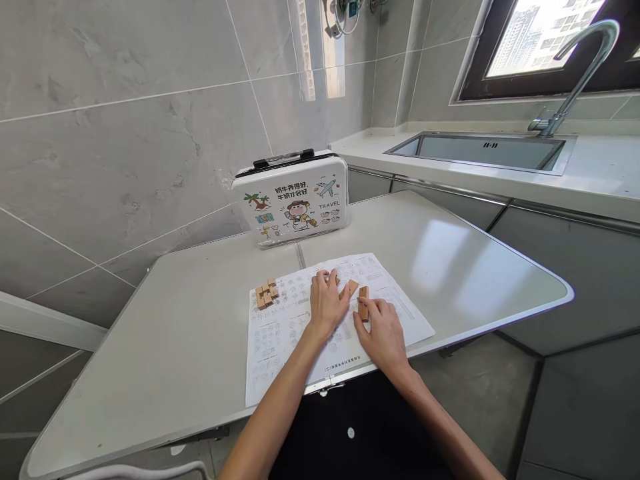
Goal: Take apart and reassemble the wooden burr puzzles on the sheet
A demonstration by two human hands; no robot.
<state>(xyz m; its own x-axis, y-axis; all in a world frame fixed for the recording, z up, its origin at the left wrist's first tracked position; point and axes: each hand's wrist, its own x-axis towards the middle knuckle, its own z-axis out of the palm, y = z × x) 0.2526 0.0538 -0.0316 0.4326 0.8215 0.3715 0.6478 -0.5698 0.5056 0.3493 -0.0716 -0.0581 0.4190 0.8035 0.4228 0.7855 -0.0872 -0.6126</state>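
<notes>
My left hand (pixel 327 303) rests over the printed sheet (pixel 280 360), its fingers bent and its thumb against a small wooden puzzle piece (pixel 353 287). Another bit of wood shows by its fingertips, mostly hidden by the hand. My right hand (pixel 386 332) has its thumb and index finger on a notched wooden puzzle bar (pixel 364 312), which lies lengthwise on the sheet. To the left, on the sheet's upper left corner, sits a cluster of interlocked wooden pieces (pixel 267 295). Rows of small diagrams cover the sheet.
A white, plastic-wrapped case (pixel 300 200) with cartoon prints stands at the back of the white folding table (pixel 200 347). Behind it is a grey tiled wall (pixel 150 147). A counter with a sink (pixel 480 150) and a tap (pixel 585 73) is at the right.
</notes>
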